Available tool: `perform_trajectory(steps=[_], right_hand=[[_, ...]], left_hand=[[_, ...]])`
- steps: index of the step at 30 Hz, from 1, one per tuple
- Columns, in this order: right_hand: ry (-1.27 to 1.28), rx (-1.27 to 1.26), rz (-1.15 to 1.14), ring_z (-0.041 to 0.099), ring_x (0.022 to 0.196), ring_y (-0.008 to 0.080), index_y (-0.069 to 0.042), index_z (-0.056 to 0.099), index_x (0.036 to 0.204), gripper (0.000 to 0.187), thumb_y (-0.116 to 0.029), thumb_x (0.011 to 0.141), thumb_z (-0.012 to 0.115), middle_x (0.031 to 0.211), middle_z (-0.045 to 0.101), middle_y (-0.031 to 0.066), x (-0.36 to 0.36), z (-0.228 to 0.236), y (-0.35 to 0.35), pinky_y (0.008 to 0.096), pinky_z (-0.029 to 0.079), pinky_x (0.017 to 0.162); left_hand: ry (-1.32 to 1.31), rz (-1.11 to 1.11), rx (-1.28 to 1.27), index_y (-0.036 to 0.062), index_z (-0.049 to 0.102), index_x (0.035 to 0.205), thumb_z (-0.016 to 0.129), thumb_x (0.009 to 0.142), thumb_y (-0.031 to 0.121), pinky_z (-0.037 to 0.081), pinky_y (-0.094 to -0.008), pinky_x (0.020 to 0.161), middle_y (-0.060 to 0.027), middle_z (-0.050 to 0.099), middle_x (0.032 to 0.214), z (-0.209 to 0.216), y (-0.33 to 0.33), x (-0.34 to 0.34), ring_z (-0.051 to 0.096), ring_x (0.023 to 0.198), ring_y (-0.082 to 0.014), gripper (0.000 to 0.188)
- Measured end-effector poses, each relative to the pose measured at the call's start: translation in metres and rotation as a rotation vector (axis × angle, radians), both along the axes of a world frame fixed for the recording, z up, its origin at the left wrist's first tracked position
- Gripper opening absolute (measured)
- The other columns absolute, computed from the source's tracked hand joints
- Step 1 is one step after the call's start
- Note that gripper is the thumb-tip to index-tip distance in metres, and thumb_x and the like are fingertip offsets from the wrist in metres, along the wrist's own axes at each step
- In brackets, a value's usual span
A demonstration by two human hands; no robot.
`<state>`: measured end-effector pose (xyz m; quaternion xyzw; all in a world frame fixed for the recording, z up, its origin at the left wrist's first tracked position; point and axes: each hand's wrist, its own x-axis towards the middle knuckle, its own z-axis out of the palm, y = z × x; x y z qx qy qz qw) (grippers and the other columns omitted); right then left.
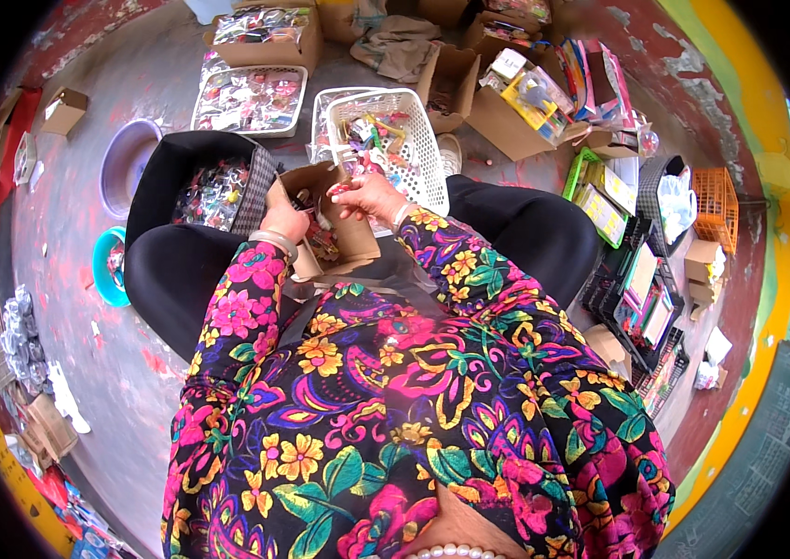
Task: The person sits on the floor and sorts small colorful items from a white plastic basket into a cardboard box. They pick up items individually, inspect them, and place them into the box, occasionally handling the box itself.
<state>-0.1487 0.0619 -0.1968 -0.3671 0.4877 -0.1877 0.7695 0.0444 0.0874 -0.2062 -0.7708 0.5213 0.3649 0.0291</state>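
Cluttered concrete floor (88, 242); left hand (285, 222) closed on cardboard box (344, 228), right hand (369, 197) pinching small items above it.

The box (344, 233) in the lap is plain brown cardboard, matt and creased. The basket (414, 149) beside it is white plastic lattice, smooth with a slight sheen. The sleeves (237, 317) are soft printed cloth, floral and matt. A bangle (274, 240) on the left wrist looks like pale polished metal. The floor (78, 242) is rough concrete, its red paint worn and patchy.
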Motion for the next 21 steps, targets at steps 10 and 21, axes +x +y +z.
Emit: perform_trajectory(steps=[10,21], right_hand=[[0.131,-0.251,-0.727,0.049,0.046,0.0095,-0.003,0.055,0.080,0.012,-0.014,0.077,0.060,0.063,0.054,0.0036,-0.070,0.005,-0.053,0.0211,0.038,0.040],[0.392,-1.017,0.321,0.060,0.071,0.0266,-0.006,0.062,0.090,0.025,-0.023,0.073,0.058,0.075,0.061,0.0123,0.012,-0.003,0.009,0.0318,0.047,0.066]], left_hand=[[0.023,-0.012,-0.036,0.0042,0.015,0.133,0.051,0.073,0.015,0.042,-0.0430,0.083,-0.0281,0.055,0.101,0.004,0.003,0.002,0.054,0.095,-0.0399,0.071],[0.131,-0.022,-0.020,0.0041,0.025,0.130,0.052,0.074,0.014,0.044,-0.0416,0.082,-0.0254,0.056,0.103,0.008,0.000,0.004,0.054,0.096,-0.0383,0.063]])
